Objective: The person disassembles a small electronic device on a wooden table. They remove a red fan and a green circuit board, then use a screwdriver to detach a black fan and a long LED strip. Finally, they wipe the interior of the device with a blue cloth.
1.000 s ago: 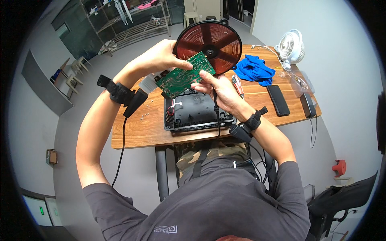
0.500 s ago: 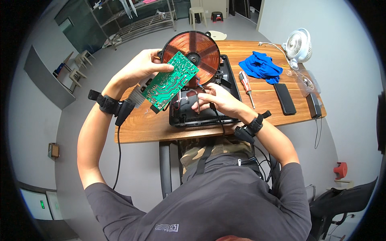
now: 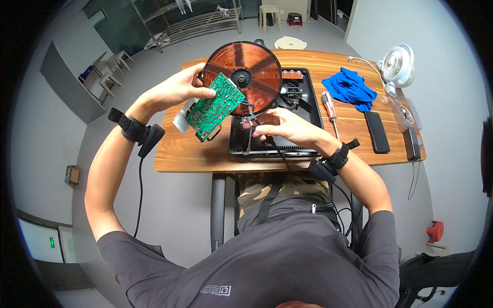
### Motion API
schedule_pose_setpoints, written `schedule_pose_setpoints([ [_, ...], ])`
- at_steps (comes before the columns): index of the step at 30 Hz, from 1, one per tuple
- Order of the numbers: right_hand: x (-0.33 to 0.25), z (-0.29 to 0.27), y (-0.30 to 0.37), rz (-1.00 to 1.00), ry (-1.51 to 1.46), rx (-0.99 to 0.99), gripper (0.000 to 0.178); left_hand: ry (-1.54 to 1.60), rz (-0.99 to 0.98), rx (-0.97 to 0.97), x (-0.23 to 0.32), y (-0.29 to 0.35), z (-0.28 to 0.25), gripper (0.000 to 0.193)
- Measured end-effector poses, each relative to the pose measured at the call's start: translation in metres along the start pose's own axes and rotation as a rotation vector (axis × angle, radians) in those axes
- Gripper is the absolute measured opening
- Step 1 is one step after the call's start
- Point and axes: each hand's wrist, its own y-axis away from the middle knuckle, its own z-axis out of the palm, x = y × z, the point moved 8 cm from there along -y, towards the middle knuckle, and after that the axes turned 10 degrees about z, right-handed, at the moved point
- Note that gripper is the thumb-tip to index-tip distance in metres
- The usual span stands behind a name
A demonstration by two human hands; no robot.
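Observation:
My left hand (image 3: 177, 88) is closed on a green circuit board (image 3: 213, 112), thumb pressed on its soldered face. Its fingers go behind the rim of a round copper coil (image 3: 261, 64), held up behind the board. A pale finned heat sink (image 3: 181, 122) juts out beyond the board's left edge. Just under the coil, my right hand (image 3: 290, 126) has its fingers bent together around thin wires (image 3: 248, 105) and a dark cable (image 3: 280, 153); the exact grip is partly hidden. Below both lies an open black appliance housing (image 3: 316, 110), with a fan (image 3: 291, 95) showing inside.
On the wooden table (image 3: 179, 159), right of the housing, are a red-and-clear screwdriver (image 3: 330, 109), a blue cloth (image 3: 352, 88), a black phone (image 3: 377, 132) and a dark box-shaped device (image 3: 411, 143). A white fan (image 3: 398, 66) stands at the far right corner. Black cords hang from both wrist straps.
The coil and board have shifted left relative to the housing, uncovering the fan inside. The board is tilted more. My right hand stays at the wires below the coil.

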Motion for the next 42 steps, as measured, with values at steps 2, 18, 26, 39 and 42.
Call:
schedule_pose_setpoints([
  [2,-0.003,0.01,-0.007,-0.005,0.152,0.003,0.04,0.025,-0.027,-0.025,-0.001,0.01,-0.004,0.067],
  [18,0.069,0.109,-0.12,0.229,0.008,-0.154,0.041,-0.025,-0.216,-0.148,-0.079,0.082,-0.054,0.064],
  [26,0.101,0.129,-0.146,0.414,-0.246,-0.046,0.077,-0.006,-0.311,-0.301,-0.16,0.069,-0.061,0.068],
  [39,0.119,0.131,-0.166,0.521,-0.626,-0.001,0.031,-0.037,-0.423,-0.355,-0.219,0.05,-0.065,0.069],
  [42,0.116,0.13,-0.165,0.526,-0.673,-0.001,0.017,0.033,-0.425,-0.357,-0.23,0.043,-0.062,0.07],
])
